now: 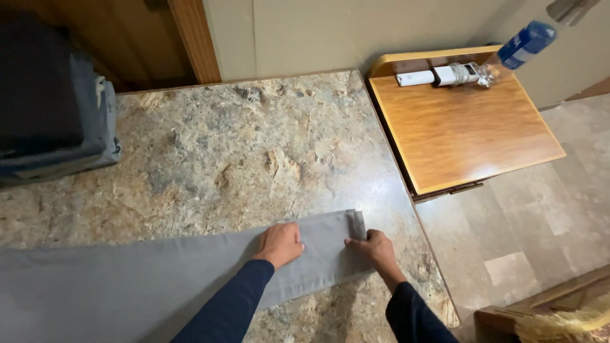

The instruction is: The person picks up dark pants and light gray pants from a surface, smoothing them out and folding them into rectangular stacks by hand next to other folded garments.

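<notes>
On the speckled stone counter [241, 146], near its front edge, lies a long grey garment [127, 279], probably a pair of trousers, stretched flat from the left border of the view to a hemmed end on the right. Both hands of the person rest on this right end. The left hand [279, 244] lies on top of the cloth, the fingers curled in and pressing down; it is not possible to tell if it pinches any fabric or only presses it. The right hand [376, 249] is just beside the hem, and its fingers are closed on the edge of the cloth there, so it grips the garment. Both arms wear dark blue sleeves [235, 305].

At the far left of the counter stands a dark bag with a blue-grey cover [63, 121], well apart from the hands. To the right of the counter, touching its side, is a small wooden table [464, 127]. On its far edge lie a white oblong device [416, 79] and a clear plastic bottle with a blue label [508, 54], tilted on its side. Below it is a pale tiled floor [534, 222], and at the lower right corner a straw broom [565, 321] shows.
</notes>
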